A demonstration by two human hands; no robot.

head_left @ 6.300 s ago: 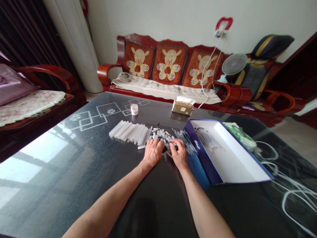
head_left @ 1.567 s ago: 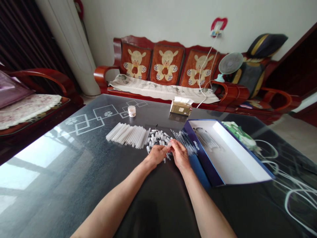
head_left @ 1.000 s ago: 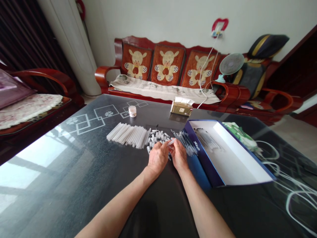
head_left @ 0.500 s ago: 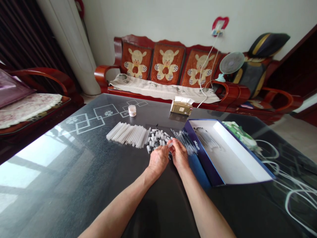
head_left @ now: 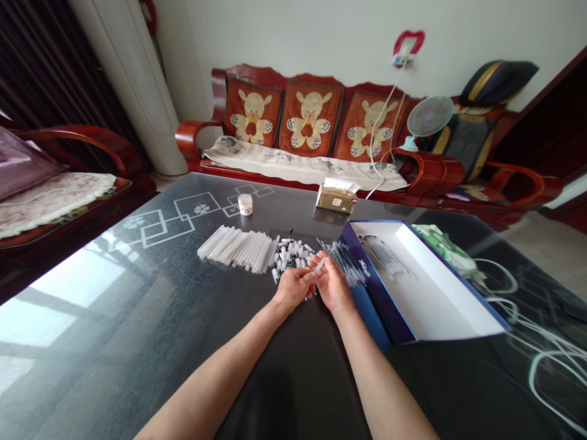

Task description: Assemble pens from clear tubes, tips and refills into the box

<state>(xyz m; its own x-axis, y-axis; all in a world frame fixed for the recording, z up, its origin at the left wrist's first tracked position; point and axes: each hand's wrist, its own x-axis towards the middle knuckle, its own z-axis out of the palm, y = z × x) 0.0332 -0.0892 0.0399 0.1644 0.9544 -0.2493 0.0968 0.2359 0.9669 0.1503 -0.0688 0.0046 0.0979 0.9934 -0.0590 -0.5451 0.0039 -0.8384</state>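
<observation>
In the head view, my left hand point(head_left: 291, 288) is closed, thumb and fingers pinching a short whitish translucent tube point(head_left: 320, 264), perhaps a pen part. The tube points up and right, across the fingers of my right hand point(head_left: 335, 286). That hand is turned palm up with its fingers loosely spread, and the tube lies against or just over them. Behind my hands is a heap of small white and black caps point(head_left: 293, 252). White pen barrels point(head_left: 238, 249) lie in a row left of it. Thin dark-tipped pen refills point(head_left: 346, 260) are bunched beyond my right hand.
A blue box with a white inside point(head_left: 444, 293) stands at right, holding several thin refill-like sticks point(head_left: 385, 253). Farther back are a small white tub point(head_left: 245, 205) and a tissue box point(head_left: 336, 198). White cables point(head_left: 545, 360) and a green-white packet point(head_left: 447, 247) lie right of the box.
My right hand has opened from a pinch, palm now turned up. My left hand has turned slightly, and the whitish tube shows more plainly between the hands.
</observation>
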